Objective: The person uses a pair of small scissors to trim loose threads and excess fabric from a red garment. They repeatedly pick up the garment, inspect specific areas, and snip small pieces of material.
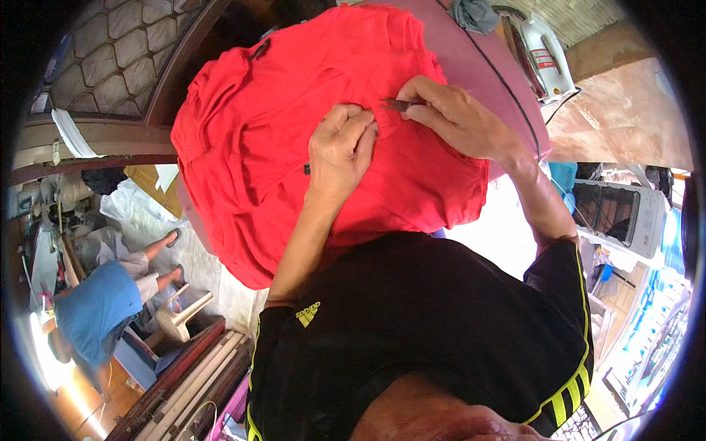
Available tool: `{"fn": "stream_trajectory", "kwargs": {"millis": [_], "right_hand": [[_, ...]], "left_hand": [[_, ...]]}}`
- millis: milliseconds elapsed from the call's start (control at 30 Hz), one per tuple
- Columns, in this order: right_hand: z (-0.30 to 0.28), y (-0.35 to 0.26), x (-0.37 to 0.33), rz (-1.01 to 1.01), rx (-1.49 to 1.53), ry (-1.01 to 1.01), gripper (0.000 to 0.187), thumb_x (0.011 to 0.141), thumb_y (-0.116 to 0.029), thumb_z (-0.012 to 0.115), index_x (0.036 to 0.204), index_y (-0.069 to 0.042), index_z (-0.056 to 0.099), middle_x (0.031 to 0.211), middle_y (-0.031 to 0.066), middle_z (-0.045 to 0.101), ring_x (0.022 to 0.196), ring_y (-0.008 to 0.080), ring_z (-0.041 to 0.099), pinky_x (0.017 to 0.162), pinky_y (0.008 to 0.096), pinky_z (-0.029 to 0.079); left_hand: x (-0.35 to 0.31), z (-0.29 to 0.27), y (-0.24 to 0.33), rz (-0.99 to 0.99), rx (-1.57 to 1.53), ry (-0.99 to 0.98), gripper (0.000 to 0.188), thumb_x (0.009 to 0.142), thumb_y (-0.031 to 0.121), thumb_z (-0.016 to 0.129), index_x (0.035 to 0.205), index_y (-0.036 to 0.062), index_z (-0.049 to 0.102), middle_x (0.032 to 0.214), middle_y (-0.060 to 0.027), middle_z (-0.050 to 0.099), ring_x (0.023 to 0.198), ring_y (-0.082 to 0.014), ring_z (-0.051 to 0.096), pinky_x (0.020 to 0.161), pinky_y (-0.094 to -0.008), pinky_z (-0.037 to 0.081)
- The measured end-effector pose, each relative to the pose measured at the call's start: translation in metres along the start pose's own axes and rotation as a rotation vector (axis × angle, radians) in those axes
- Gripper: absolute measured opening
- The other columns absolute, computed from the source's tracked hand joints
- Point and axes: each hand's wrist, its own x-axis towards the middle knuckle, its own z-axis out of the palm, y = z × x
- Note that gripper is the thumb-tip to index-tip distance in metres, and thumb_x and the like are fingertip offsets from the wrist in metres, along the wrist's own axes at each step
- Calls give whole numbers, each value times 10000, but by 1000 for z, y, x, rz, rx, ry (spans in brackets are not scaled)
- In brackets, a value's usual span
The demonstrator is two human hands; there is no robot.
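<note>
Pinching: right hand [457,117], thumb and forefinger clamped on a slim dark tool [395,104], its tip pointing left.
Left hand [341,147]: near the other but apart, fingers curled tight on the red cloth.
Red cloth [294,88]: heaped in loose folds over the pink counter [507,92].
White iron [546,59]: by the counter's far right side.

Left hand [343,143] and right hand [452,116] close, not touching
Left's curled, maybe pinching, hard to see; right's definitely pinching.
</note>
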Motion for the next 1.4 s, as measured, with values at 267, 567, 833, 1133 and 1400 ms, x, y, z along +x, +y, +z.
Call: {"fn": "stream_trajectory", "kwargs": {"millis": [267, 567, 833, 1133, 1400], "right_hand": [[5, -9, 2, -150, -187, -6, 147, 927, -115, 592, 1035, -28, 543, 887, 153, 624, 827, 338, 635, 713, 410, 480], [7, 13, -8, 8, 97, 73, 149, 994, -118, 510, 1105, -22, 535, 868, 77, 605, 823, 175, 600, 761, 333, 463], [32, 15, -12, 34, 61, 311, 176, 993, -127, 499, 1128, -18, 521, 909, 128, 637, 865, 257, 642, 787, 364, 494], [45, 27, -11, 2, 25, 464, 164, 998, -94, 472, 1125, 4, 508, 853, 128, 641, 797, 247, 647, 765, 344, 501], [50, 33, -12, 24, 48, 485, 172, 999, -105, 480, 1132, 1, 504, 855, 120, 648, 813, 232, 661, 755, 340, 504]], "left_hand": [[-8, -17, -1, -486, -594, 71, 34, 894, -19, 633, 885, -27, 665, 801, -53, 648, 703, -116, 593, 648, -271, 490], [-7, -83, 13, -205, -599, -969, 127, 913, 103, 637, 862, -9, 666, 730, -105, 651, 642, -199, 632, 600, -320, 490], [-24, -95, 36, -277, -405, -334, 128, 886, 41, 611, 770, -14, 606, 682, -88, 601, 600, -188, 579, 565, -310, 443], [-146, -218, 48, -731, -382, 74, 323, 964, 232, 620, 735, 6, 591, 661, -52, 567, 559, -104, 494, 536, -252, 371], [-274, -322, 73, -1379, 162, 313, 308, 980, 272, 610, 776, 43, 614, 633, 13, 553, 504, -53, 443, 419, -227, 337]]}}
